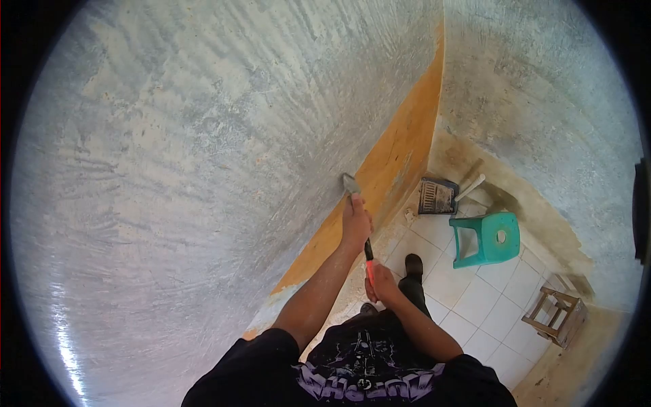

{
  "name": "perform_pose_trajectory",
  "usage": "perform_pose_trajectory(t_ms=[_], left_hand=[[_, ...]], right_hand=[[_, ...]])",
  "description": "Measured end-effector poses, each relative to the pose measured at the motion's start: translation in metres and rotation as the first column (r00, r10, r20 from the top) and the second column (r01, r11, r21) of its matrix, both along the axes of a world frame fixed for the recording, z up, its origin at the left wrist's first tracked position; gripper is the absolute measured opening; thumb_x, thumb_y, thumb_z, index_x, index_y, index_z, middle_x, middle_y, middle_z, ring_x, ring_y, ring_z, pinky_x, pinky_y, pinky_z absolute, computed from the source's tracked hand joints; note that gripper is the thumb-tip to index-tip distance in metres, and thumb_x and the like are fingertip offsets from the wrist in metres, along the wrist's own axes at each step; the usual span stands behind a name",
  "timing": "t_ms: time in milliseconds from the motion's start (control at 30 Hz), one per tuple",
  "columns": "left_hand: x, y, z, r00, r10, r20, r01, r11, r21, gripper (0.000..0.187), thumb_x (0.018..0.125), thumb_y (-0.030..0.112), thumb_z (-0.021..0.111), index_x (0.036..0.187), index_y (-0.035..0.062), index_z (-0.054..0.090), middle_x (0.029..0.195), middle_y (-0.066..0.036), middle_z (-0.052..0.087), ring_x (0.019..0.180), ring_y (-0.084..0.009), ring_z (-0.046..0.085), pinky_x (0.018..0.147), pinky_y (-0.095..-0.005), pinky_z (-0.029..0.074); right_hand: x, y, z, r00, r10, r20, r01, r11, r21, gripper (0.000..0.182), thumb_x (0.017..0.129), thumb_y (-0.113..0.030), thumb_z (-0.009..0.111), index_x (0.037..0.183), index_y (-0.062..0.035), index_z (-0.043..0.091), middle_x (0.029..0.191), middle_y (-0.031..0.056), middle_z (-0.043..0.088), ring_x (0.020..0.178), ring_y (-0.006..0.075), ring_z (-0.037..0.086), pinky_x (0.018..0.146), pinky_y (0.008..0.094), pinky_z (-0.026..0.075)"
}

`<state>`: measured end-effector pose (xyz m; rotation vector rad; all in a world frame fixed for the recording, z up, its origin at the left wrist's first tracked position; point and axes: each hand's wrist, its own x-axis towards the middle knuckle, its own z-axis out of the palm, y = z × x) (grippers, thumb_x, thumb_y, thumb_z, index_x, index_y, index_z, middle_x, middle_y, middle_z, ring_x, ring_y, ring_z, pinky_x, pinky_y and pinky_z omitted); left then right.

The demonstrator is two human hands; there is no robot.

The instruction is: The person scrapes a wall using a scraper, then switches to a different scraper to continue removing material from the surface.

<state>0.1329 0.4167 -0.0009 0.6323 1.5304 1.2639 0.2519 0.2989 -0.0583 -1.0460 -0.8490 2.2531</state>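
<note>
A long scraper with a black shaft and a red grip (pixel 370 268) slants up the wall. Its metal blade (pixel 350 183) rests at the border between the grey, scraped wall (pixel 224 136) and a strip of orange paint (pixel 397 149). My left hand (pixel 356 224) is closed around the upper part, just below the blade. Lower down, my right hand (pixel 382 285) is wrapped round the red grip close to my body. The fingers hide parts of the handle.
A green plastic stool (pixel 498 239) lies on its side on the white tiled floor (pixel 468 302). Behind it are a black dustpan-like tray (pixel 437 196) and a pale stick-like handle (pixel 471 186). A small wooden stool (pixel 557 316) stands at right. Walls meet in a corner ahead.
</note>
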Motion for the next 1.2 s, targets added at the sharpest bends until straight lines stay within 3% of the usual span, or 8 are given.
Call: perform_pose_trajectory(t_ms=[167, 267, 367, 467, 667, 733, 967, 1200], left_hand=[[0.012, 0.029, -0.006, 1.0, 0.02, 0.011, -0.02, 0.998, 0.057, 0.041, 0.104, 0.047, 0.035, 0.102, 0.0077, 0.046, 0.054, 0.002, 0.04, 0.039, -0.0099, 0.039, 0.038, -0.0281, 0.032], [0.004, -0.002, -0.012, 0.996, 0.086, 0.017, -0.086, 0.996, 0.018, 0.04, 0.104, 0.047, 0.035, 0.101, 0.0083, 0.045, 0.055, 0.002, 0.039, 0.039, -0.0092, 0.037, 0.037, -0.0274, 0.031], [0.001, -0.003, 0.001, 0.989, 0.064, 0.13, -0.063, 0.998, -0.015, 0.039, 0.104, 0.047, 0.034, 0.101, 0.0091, 0.044, 0.054, 0.003, 0.037, 0.039, -0.0085, 0.035, 0.037, -0.0268, 0.03], [0.009, 0.007, -0.004, 0.998, 0.065, 0.015, -0.066, 0.998, 0.005, 0.042, 0.103, 0.052, 0.034, 0.1, 0.0106, 0.04, 0.054, 0.003, 0.033, 0.039, -0.0092, 0.03, 0.038, -0.0276, 0.029], [0.007, -0.004, 0.008, 0.989, 0.078, 0.123, -0.075, 0.997, -0.029, 0.041, 0.104, 0.051, 0.032, 0.099, 0.011, 0.039, 0.054, 0.002, 0.034, 0.04, -0.0095, 0.029, 0.038, -0.0284, 0.028], [0.014, 0.014, 0.019, 0.995, 0.053, 0.08, -0.051, 0.998, -0.037, 0.04, 0.104, 0.05, 0.032, 0.099, 0.0112, 0.039, 0.054, 0.002, 0.033, 0.04, -0.0094, 0.029, 0.038, -0.0282, 0.027], [0.019, 0.016, 0.001, 0.99, 0.089, 0.111, -0.091, 0.996, 0.015, 0.041, 0.103, 0.051, 0.033, 0.099, 0.0107, 0.04, 0.053, 0.002, 0.033, 0.04, -0.01, 0.03, 0.04, -0.0284, 0.029], [0.039, 0.044, 0.01, 0.995, 0.098, 0.006, -0.098, 0.995, -0.03, 0.045, 0.102, 0.054, 0.033, 0.1, 0.0102, 0.041, 0.053, 0.003, 0.032, 0.041, -0.0097, 0.03, 0.041, -0.0278, 0.03]], right_hand=[[0.009, 0.023, 0.008, 0.997, -0.071, 0.008, 0.071, 0.997, -0.009, 0.055, 0.103, -0.054, 0.027, 0.076, -0.0092, 0.044, 0.045, 0.0034, 0.039, 0.033, 0.0142, 0.039, 0.033, 0.029, 0.032], [0.011, 0.003, 0.022, 0.986, 0.052, 0.157, -0.064, 0.995, 0.075, 0.052, 0.104, -0.052, 0.028, 0.077, -0.0098, 0.043, 0.048, 0.0032, 0.04, 0.033, 0.0137, 0.038, 0.033, 0.029, 0.031], [0.003, 0.0, 0.019, 0.999, -0.017, -0.048, 0.011, 0.991, -0.132, 0.05, 0.104, -0.05, 0.029, 0.079, -0.0102, 0.044, 0.049, 0.0023, 0.041, 0.033, 0.0135, 0.037, 0.033, 0.0291, 0.031], [0.01, 0.012, 0.011, 1.0, -0.015, -0.026, 0.013, 0.996, -0.083, 0.05, 0.104, -0.051, 0.031, 0.079, -0.0103, 0.044, 0.049, 0.0013, 0.04, 0.033, 0.0123, 0.037, 0.032, 0.0276, 0.03], [0.016, 0.007, 0.027, 0.999, 0.039, -0.027, -0.042, 0.991, -0.126, 0.051, 0.103, -0.055, 0.031, 0.082, -0.0107, 0.044, 0.049, 0.0007, 0.04, 0.033, 0.0109, 0.037, 0.032, 0.0267, 0.031], [0.018, 0.014, 0.029, 0.995, 0.053, -0.079, -0.064, 0.989, -0.134, 0.051, 0.102, -0.056, 0.03, 0.083, -0.0108, 0.043, 0.05, 0.0009, 0.041, 0.034, 0.0109, 0.037, 0.032, 0.0269, 0.031], [0.032, 0.023, 0.015, 0.997, 0.077, 0.027, -0.075, 0.995, -0.066, 0.05, 0.102, -0.056, 0.03, 0.083, -0.0115, 0.043, 0.05, 0.0017, 0.041, 0.036, 0.0122, 0.04, 0.033, 0.0273, 0.032], [0.047, 0.053, 0.015, 0.997, 0.076, -0.002, -0.075, 0.991, -0.108, 0.049, 0.103, -0.053, 0.03, 0.082, -0.0109, 0.043, 0.05, 0.0024, 0.041, 0.034, 0.0125, 0.039, 0.032, 0.028, 0.032]])
